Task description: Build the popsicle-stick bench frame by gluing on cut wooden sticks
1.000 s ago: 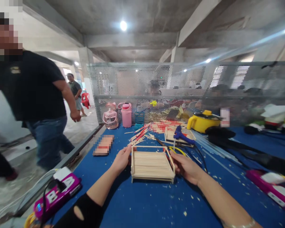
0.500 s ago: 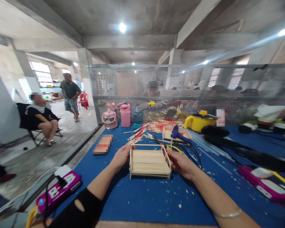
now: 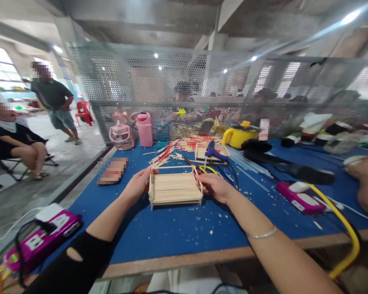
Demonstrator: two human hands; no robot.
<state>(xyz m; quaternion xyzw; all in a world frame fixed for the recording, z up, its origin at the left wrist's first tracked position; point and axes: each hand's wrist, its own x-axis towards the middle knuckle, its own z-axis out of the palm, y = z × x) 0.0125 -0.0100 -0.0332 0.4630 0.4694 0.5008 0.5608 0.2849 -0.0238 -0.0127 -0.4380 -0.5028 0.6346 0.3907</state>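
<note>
A small tray-like frame of pale wooden sticks (image 3: 174,188) is between my hands, near the front of the blue table. My left hand (image 3: 138,182) grips its left end, fingertips partly hidden behind the upright. At the right end, my right hand (image 3: 215,186) closes on the corner post. The frame has a slatted base and thin raised rails. Just behind it a blue glue gun (image 3: 216,152) rests beside a second stick frame (image 3: 200,152). Loose red and pale sticks (image 3: 193,143) lie in a heap farther back.
Purple power strips (image 3: 43,241) lie left and right, with a yellow cable (image 3: 345,220) on the right. A yellow pot (image 3: 241,135), clear glue sticks (image 3: 253,167) and a pink bottle (image 3: 144,130) stand behind. A co-worker's hand (image 3: 363,171) is at far right. Mesh panels (image 3: 135,90) border the table.
The view has turned right and tilted down, so everything sits farther left and higher. Both hands still hold the stick frame. A co-worker's hand now shows at far right.
</note>
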